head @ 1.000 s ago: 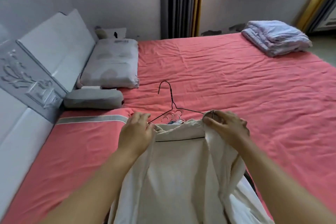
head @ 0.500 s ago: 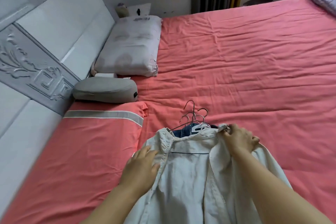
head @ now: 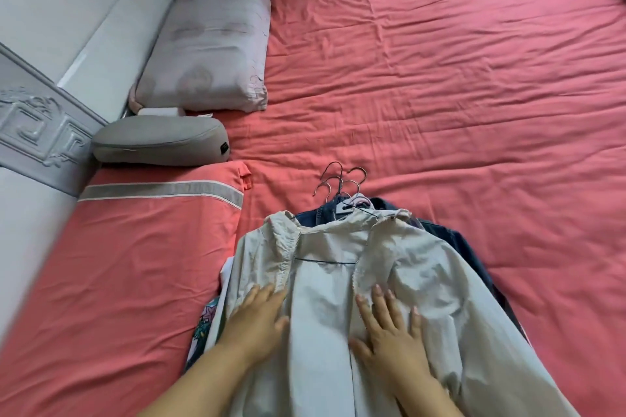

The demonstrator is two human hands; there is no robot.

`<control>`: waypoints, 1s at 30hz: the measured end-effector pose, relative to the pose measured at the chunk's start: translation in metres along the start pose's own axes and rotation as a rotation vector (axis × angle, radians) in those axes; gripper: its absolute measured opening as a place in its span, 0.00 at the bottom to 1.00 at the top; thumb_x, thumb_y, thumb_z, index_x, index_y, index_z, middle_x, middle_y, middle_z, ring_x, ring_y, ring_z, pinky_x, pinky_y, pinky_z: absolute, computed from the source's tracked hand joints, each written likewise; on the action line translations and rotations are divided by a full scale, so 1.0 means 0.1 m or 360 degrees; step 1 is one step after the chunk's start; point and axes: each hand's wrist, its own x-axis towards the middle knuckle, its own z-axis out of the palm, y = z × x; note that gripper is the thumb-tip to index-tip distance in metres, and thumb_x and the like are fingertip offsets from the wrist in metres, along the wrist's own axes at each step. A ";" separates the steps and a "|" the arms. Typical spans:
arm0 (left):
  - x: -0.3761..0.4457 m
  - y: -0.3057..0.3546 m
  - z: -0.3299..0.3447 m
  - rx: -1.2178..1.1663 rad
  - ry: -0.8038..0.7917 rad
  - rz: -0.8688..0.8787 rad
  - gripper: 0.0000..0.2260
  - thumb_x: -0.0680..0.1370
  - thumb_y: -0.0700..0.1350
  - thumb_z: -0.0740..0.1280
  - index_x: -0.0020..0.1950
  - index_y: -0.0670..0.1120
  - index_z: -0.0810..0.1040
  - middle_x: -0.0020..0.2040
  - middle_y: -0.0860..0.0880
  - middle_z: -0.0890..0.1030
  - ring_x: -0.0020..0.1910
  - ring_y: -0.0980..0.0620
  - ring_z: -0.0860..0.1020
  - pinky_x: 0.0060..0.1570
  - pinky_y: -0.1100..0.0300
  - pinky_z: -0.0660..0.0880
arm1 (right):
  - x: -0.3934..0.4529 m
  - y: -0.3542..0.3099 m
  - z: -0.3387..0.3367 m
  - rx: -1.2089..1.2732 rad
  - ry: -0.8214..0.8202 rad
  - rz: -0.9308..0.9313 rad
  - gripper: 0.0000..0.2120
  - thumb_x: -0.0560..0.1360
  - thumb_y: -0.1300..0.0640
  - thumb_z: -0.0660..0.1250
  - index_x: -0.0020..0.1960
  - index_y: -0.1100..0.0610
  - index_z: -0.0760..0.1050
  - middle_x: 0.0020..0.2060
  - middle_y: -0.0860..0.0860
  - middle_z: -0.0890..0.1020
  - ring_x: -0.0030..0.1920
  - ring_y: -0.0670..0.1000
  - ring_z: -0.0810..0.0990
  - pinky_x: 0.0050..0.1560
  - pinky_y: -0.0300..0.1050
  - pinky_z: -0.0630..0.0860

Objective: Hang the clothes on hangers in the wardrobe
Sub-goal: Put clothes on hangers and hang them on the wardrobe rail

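On the bed [head: 440, 78], near its front edge, a pale cream zip jacket [head: 423, 267] lay unzipped on a wire hanger, topmost of a clothes pile; denim garment [head: 457, 240] underneath, floral fabric [head: 203, 318] poking out left. Cluster of hanger hooks [head: 338, 183] stuck out beyond the collar. Left hand [head: 257, 318] and right hand [head: 389, 332] rested flat on the jacket front, fingers straight, grasping nothing. Wide bare red sheet to the right and beyond. White pillow [head: 210, 51] carried print, unreadable. Grey cushion [head: 159, 140] had a small dark tag, illegible.
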 end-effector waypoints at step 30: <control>-2.02 0.01 0.28 -0.0370 0.0536 0.0480 0.11 0.78 0.46 0.61 0.57 0.52 0.80 0.53 0.53 0.77 0.53 0.54 0.76 0.48 0.60 0.72 | -2.57 -0.79 1.35 0.0035 0.0603 0.0125 0.13 0.65 0.43 0.55 0.34 0.40 0.79 0.44 0.41 0.84 0.68 0.56 0.71 0.70 0.61 0.39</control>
